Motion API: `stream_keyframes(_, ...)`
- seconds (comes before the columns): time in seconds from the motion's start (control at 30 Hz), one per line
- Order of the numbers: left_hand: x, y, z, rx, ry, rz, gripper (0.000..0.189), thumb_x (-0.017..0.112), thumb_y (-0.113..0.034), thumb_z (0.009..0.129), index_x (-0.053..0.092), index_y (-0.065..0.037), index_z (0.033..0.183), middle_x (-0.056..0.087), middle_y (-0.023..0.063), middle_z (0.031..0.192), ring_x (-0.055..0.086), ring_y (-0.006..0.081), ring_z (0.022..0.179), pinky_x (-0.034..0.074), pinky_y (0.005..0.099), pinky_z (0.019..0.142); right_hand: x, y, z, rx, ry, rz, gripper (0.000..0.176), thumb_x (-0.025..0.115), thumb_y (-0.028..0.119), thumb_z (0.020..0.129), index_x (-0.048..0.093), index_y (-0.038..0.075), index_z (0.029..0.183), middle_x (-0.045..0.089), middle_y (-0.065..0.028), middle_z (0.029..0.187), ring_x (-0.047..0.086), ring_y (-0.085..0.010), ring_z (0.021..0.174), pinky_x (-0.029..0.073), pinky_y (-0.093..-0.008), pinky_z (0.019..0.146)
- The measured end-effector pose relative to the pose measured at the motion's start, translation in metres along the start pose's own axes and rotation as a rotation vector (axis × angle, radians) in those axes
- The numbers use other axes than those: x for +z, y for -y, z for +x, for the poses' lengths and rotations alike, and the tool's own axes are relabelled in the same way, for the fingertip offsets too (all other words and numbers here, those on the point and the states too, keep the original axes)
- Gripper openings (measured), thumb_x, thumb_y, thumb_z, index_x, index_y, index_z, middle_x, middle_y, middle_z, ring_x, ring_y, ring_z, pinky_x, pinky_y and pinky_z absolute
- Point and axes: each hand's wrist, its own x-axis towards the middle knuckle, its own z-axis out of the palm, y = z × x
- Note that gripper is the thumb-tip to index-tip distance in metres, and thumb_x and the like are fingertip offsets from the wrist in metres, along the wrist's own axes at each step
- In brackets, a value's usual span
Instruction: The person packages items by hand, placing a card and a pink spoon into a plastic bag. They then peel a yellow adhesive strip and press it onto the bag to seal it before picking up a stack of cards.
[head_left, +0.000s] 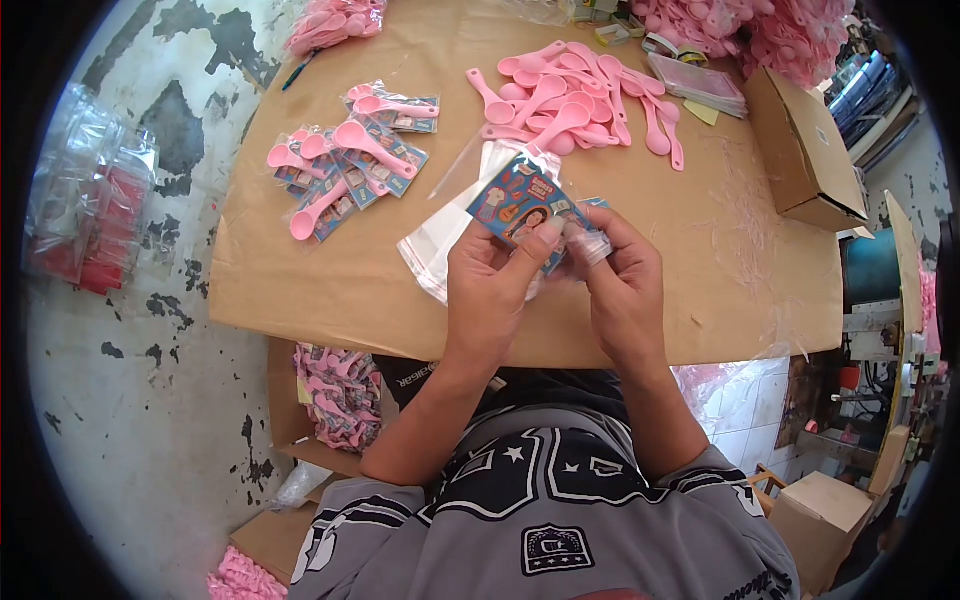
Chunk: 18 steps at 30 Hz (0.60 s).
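My left hand (500,275) is closed on a blue printed card (512,200), its thumb pressed on the card's face. My right hand (625,280) pinches crinkled clear plastic (592,246) at the card's right end. How far the plastic goes around the card is hard to see. Under the hands lies a stack of clear plastic bags (428,255) with white parts. Beyond them is a pile of loose pink measuring spoons (570,100). To the left, several cards in clear bags, each with a pink spoon (365,145), lie in a loose heap.
Brown paper covers the table (340,290). A cardboard box (805,150) stands at its right edge, near a stack of clear packets (697,85). Bagged pink spoons (335,25) lie at the back left. Below, an open box (335,395) holds packed spoons.
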Motion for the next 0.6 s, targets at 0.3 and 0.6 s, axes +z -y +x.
stream_keyframes(0.3,0.008,-0.021,0.011,0.096,0.079,-0.387,0.045,0.054,-0.015,0.109,0.044,-0.009,0.152,0.068,0.0186,0.126,0.070,0.0247,0.112,0.059,0.0407,0.099,0.010,0.005,-0.015,0.178,0.046,0.037,0.014,0.077,0.011,0.097,0.065,0.004,0.100,0.070,-0.0016,0.091,0.063,-0.0042,0.075,0.048,-0.0214,0.062)
stream_keyframes(0.6,0.017,-0.008,0.009,0.051,0.017,-0.387,0.040,0.056,-0.018,0.110,0.047,-0.005,0.147,0.064,0.0063,0.097,0.066,0.0151,0.086,0.057,0.0325,0.081,0.008,-0.007,-0.006,-0.025,-0.034,-0.179,0.027,0.081,0.006,0.089,0.054,0.008,0.089,0.057,0.0037,0.085,0.050,-0.0035,0.075,0.043,-0.0228,0.065)
